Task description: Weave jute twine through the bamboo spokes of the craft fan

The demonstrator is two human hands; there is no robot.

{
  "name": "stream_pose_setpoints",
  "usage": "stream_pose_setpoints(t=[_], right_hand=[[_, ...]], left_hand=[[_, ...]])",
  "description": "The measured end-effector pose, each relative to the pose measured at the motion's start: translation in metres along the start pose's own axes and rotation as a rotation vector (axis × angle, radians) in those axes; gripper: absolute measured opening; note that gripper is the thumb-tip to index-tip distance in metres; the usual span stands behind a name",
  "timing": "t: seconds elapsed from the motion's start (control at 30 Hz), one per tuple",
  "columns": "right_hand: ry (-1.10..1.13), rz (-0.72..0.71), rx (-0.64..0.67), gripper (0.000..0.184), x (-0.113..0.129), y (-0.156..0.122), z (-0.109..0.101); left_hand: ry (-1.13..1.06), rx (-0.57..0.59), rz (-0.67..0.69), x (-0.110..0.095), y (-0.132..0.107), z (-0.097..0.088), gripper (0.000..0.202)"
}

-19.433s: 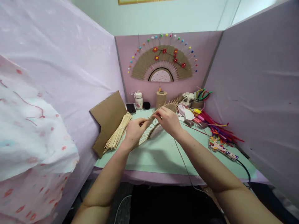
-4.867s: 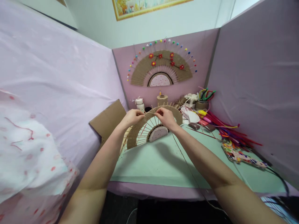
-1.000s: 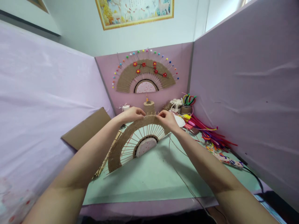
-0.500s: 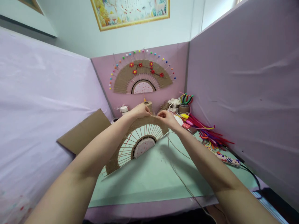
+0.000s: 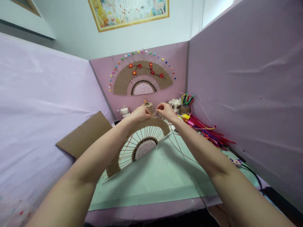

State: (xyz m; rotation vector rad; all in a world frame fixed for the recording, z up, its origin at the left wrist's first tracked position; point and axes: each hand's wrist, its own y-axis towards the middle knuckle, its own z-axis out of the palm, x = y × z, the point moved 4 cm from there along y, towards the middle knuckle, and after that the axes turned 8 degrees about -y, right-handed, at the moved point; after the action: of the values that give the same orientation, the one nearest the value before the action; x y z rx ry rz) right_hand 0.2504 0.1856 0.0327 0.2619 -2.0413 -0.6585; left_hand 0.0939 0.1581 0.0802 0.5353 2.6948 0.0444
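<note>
A half-round fan [image 5: 138, 130] of thin sticks woven with brown twine stands tilted on the table, with a pale dotted half-disc [image 5: 146, 149] at its base. At its upper edge my left hand [image 5: 142, 113] is closed, fingertips pinching the rim near a stick end. Just right of there and slightly higher, my right hand [image 5: 166, 111] pinches the twine [image 5: 178, 145]. A loose length of it trails down past the right forearm to the table's front edge. The fingertips of both hands are close together, and the exact grip is partly hidden.
A finished fan [image 5: 143, 71] with red flowers and coloured beads hangs on the back panel. Behind my hands stands a twine spool [image 5: 147, 106]. Coloured pipe cleaners [image 5: 208, 130] and a scissors holder [image 5: 186, 108] are at right; a brown board [image 5: 84, 135] leans at left.
My right hand has lifted off the fan's rim and moved up and slightly left, drawing the twine with it. My left hand stays at the rim. The whole view has shifted slightly.
</note>
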Motion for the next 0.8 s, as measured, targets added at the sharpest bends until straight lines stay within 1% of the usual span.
stream_pose_setpoints(t=[0.13,0.2,0.3,0.43,0.6,0.7,0.8], right_hand=[[-0.003,0.052,-0.034,0.008,-0.015,-0.019,-0.003],[0.007,0.079,-0.023,0.008,-0.024,-0.030,-0.003],[0.043,0.127,0.029,0.009,-0.034,-0.043,0.005],[0.116,0.181,0.076,0.014,-0.040,-0.049,0.016],[0.165,0.198,0.087,0.014,-0.041,-0.050,0.021],[0.175,0.199,0.089,0.013,-0.043,-0.050,0.022],[0.177,0.197,0.095,0.015,-0.046,-0.050,0.025]], left_hand=[[0.014,0.017,-0.016,-0.001,0.000,-0.001,0.025],[0.022,0.044,0.008,-0.001,0.001,-0.002,0.027],[0.031,0.090,0.036,0.001,0.002,-0.005,0.031],[0.048,0.124,-0.007,0.001,0.003,-0.011,0.032],[0.048,0.218,0.016,-0.010,0.016,-0.007,0.036],[0.163,0.226,0.035,-0.022,0.027,-0.001,0.036],[0.269,0.239,-0.013,-0.031,0.036,0.004,0.032]])
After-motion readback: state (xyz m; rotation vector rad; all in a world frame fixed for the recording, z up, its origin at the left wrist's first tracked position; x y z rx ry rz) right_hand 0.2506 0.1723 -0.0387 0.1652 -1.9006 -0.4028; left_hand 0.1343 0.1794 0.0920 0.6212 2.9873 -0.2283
